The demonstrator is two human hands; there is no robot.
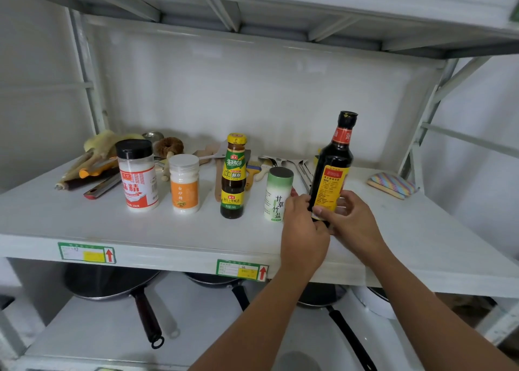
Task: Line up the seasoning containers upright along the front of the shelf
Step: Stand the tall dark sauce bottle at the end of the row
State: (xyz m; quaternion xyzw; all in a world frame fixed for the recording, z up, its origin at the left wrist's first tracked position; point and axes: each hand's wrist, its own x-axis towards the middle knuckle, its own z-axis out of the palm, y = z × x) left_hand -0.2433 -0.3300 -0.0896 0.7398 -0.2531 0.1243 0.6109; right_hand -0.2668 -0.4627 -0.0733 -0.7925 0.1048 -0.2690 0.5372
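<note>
Upright along the white shelf stand, left to right, a black-capped seasoning jar with a red label, a white jar with an orange label, a dark sauce bottle with a yellow cap and a green-topped salt canister. To their right a tall dark soy sauce bottle with a yellow label leans slightly right. Both hands grip its base: my left hand from the left, my right hand from the right. The bottle's bottom is hidden by my fingers.
Behind the row lie brushes, wooden spatulas, metal spoons and tongs, a dried mushroom and a peeler. A striped sponge sits at the far right. Black pans rest on the shelf below. An upper shelf hangs overhead.
</note>
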